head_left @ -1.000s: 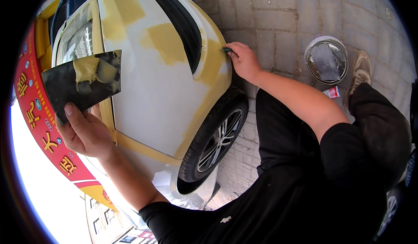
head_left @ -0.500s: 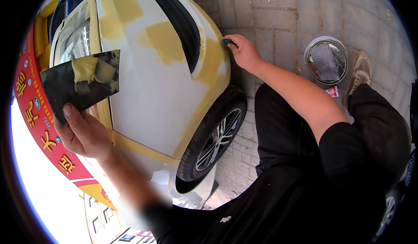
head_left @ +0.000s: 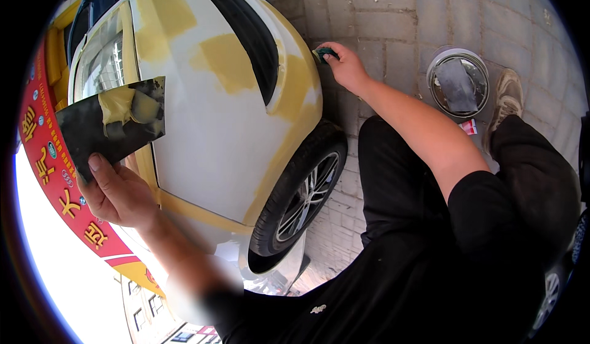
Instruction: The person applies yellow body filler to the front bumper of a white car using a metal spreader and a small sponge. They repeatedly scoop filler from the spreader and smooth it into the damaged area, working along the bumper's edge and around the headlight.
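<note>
Yellow paste point(head_left: 115, 107) smears a black board point(head_left: 86, 130) pinched in left fingers point(head_left: 106, 175); right fingers point(head_left: 337, 50) grip a green spreader point(head_left: 326, 53) near the rounded edge of the car point(head_left: 196, 135), paving point(head_left: 387, 37) stretching beyond

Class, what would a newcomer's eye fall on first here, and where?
A pale car with yellow patches dominates left of centre. Before it, the left hand holds a dark plate smeared with yellow paste; near the car's edge, the right hand grips a small green tool.

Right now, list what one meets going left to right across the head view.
Black rectangular board smeared with yellow paste → spoked car wheel → right hand → round bucket → laced shoe.
</note>
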`<state>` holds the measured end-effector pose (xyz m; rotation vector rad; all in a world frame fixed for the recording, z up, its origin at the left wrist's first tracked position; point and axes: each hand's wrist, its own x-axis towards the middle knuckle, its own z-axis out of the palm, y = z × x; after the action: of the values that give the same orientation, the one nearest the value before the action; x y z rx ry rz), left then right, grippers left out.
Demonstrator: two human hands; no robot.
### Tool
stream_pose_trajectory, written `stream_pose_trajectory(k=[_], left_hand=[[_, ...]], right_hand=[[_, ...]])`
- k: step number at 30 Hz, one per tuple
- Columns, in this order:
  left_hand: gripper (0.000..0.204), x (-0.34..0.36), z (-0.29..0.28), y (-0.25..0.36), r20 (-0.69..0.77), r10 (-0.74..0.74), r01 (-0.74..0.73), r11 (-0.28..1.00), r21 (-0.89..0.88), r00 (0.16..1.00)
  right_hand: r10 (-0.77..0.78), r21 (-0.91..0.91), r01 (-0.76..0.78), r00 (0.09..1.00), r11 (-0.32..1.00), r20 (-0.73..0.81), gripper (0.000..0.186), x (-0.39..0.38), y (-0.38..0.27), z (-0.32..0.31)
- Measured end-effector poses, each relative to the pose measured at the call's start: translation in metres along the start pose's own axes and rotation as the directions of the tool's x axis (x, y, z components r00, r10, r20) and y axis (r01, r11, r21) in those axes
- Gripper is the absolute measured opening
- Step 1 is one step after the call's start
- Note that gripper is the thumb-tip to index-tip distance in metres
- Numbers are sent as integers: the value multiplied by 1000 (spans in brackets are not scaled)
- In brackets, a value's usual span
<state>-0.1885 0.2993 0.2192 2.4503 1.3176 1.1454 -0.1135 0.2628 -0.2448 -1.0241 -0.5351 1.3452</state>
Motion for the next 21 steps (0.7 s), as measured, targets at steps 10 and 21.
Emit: stream_pose_trajectory(k=[10,21], left_hand=[[26,-6,6,6,78,-7,13,997,-72,997],[19,-36,33,19,276,-354,369,930,-2,894]], right_hand=[[47,-28,-42,974,999,223,21,-72,-3,-11],[-142,602,105,990,792,14,22,12,-223,5]])
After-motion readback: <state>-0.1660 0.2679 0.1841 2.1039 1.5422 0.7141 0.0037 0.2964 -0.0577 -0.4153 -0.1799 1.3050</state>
